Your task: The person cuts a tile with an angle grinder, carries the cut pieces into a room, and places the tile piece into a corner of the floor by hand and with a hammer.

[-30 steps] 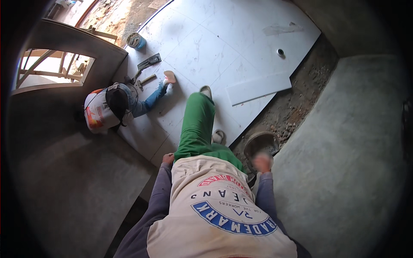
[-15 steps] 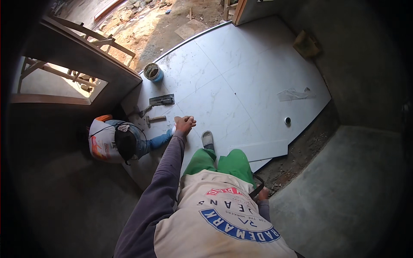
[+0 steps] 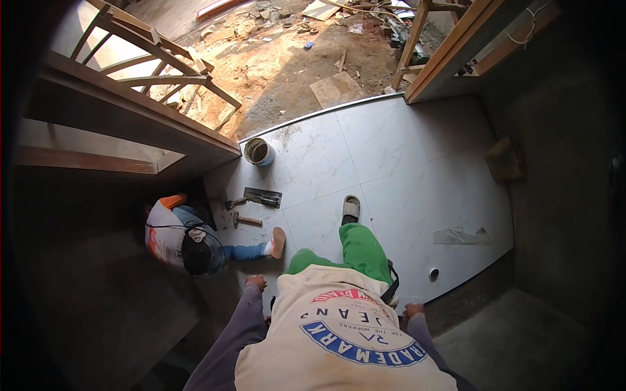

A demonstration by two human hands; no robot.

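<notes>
My left hand (image 3: pixel 256 282) hangs low beside my left hip, its fingers loosely curled with nothing seen in them. On the other side, my right hand (image 3: pixel 413 310) is held out from my hip, small in view, its fingers curled in too; no object shows in it. Both are apart from the tools. Closest to my left hand is the leg of a crouching person (image 3: pixel 195 241). Beyond that leg a hammer (image 3: pixel 248 221) with a wooden handle lies on the tiles, near a flat black trowel (image 3: pixel 263 197). A black strap (image 3: pixel 392 281) hangs at my right hip.
White marbled tiles (image 3: pixel 319 169) cover the floor. A mortar-smeared bucket (image 3: pixel 259 152) stands by the doorway's left side. To the right lie a clear plastic sheet (image 3: pixel 460 236), a small dark-topped round object (image 3: pixel 433 274) and a brownish bag (image 3: pixel 505 159). Rubble ground (image 3: pixel 287 72) lies outside.
My left hand has dropped back from ahead of me to my hip. My right hand has swung outward. I have stepped forward, one sandalled foot now leading, and the doorway shows more fully.
</notes>
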